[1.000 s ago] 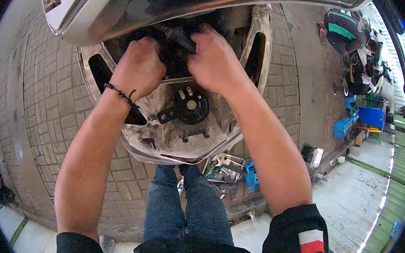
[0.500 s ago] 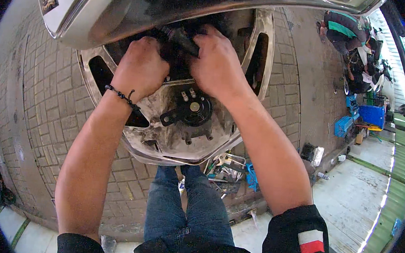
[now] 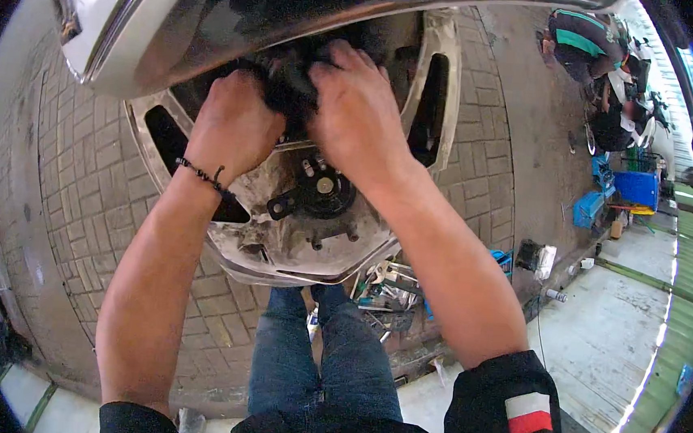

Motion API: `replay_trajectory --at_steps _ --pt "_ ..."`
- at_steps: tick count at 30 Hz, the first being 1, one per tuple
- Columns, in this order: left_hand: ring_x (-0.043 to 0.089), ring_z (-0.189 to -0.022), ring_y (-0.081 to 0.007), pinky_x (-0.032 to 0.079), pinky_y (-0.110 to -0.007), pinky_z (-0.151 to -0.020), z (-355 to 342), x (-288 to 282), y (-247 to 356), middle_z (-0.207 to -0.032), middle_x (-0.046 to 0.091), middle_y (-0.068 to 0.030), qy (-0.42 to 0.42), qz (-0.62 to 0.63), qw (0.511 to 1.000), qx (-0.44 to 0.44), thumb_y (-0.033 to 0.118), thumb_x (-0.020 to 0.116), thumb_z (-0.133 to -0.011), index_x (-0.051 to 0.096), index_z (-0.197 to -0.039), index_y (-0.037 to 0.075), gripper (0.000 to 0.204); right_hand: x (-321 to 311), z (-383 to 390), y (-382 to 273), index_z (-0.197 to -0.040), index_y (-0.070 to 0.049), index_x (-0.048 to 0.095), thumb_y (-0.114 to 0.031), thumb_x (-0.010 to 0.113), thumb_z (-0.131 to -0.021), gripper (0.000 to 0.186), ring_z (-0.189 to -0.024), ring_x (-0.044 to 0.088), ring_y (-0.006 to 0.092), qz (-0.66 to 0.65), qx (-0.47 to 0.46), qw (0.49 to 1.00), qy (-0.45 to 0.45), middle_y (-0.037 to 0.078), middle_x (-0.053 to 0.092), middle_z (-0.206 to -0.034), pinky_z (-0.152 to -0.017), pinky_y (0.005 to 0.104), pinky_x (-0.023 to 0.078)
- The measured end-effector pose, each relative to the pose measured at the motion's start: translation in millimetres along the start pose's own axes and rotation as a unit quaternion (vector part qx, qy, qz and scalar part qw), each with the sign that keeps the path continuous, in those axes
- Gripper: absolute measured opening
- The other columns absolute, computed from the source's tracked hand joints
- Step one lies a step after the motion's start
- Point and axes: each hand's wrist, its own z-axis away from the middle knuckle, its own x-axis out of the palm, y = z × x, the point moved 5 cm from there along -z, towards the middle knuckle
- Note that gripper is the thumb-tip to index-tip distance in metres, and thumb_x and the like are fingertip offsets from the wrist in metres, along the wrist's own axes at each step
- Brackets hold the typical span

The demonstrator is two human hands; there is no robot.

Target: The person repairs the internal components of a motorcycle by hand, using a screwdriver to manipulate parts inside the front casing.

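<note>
- Fingers [image 3: 346, 54] of the right hand [image 3: 358, 112]: curled; tips hidden, so opening and grip cannot be told.
- Left hand [image 3: 239, 118]: fist-like, its fingers turned away; whether it holds anything cannot be told.
- Dark part [image 3: 289, 82]: between the hands, within the recess; perhaps cabling, though blur and shadow obscure it.
- Hand placement: opposed left and right, apparently to steady the dark part from both sides.
- Glossy cover [image 3: 297, 11]: overhangs the far side, likely dictating access from the near side.
- Black disc-shaped unit [image 3: 326, 189]: nearer than the hands, against the white panel [image 3: 288, 253].
- Hand tools [image 3: 388, 289]: near right, presumably for reach.
</note>
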Motion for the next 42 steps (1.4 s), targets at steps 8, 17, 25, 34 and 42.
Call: replay_trajectory --at_steps 8,17,25,34,42 --pt "0.054 -0.083 -0.0374 0.043 -0.043 -0.073 1 8 -2 -0.089 0.058 -0.0234 0.084 -0.048 0.992 0.083 0.008 0.05 -0.07 0.061 -0.084 0.0 0.02 -1 -10 -4 -0.081 -0.001 0.062 -0.016 0.044 -0.08 0.023 -0.101 0.048 0.0347 0.0 0.069 0.994 -0.085 0.019 0.052 -0.106 -0.089 0.0533 0.035" --pt "0.051 -0.101 -0.0291 0.037 -0.041 -0.089 -2 31 -30 -0.112 0.057 -0.0102 -0.001 -0.112 0.994 0.002 0.016 0.05 -0.076 0.056 -0.109 0.007 0.035 -16 -12 -9 -0.079 0.0 0.063 -0.013 0.045 -0.078 0.022 -0.104 0.046 0.0349 -0.03 0.066 0.994 -0.081 0.019 0.052 -0.105 -0.09 0.0521 0.035" --pt "0.048 -0.099 -0.0331 0.037 -0.042 -0.088 2 19 -20 -0.107 0.056 -0.0157 -0.035 -0.052 0.998 0.001 0.012 0.048 -0.076 0.055 -0.106 0.002 0.033 -8 -11 -1 -0.079 0.001 0.06 -0.007 0.047 -0.071 0.017 -0.1 0.048 0.0353 -0.05 0.084 0.99 -0.097 0.021 0.051 -0.104 -0.082 0.0488 0.041" --pt "0.048 -0.097 -0.0358 0.037 -0.042 -0.084 6 12 -22 -0.104 0.055 -0.0178 0.106 -0.056 0.991 0.06 0.014 0.055 -0.074 0.053 -0.109 0.0 0.038 -1 -17 -12 -0.086 0.003 0.059 -0.019 0.055 -0.07 0.028 -0.103 0.047 0.0363 0.015 0.157 0.982 -0.107 0.023 0.05 -0.108 -0.086 0.052 0.039" --pt "0.05 -0.095 -0.0351 0.039 -0.043 -0.083 6 -7 11 -0.102 0.057 -0.0156 0.126 0.081 0.987 0.053 0.013 0.054 -0.071 0.061 -0.095 0.003 0.027 -55 9 -3 -0.083 0.003 0.057 -0.02 0.064 -0.071 0.027 -0.097 0.046 0.0355 -0.003 0.086 0.994 -0.066 0.021 0.048 -0.101 -0.084 0.0437 0.037"
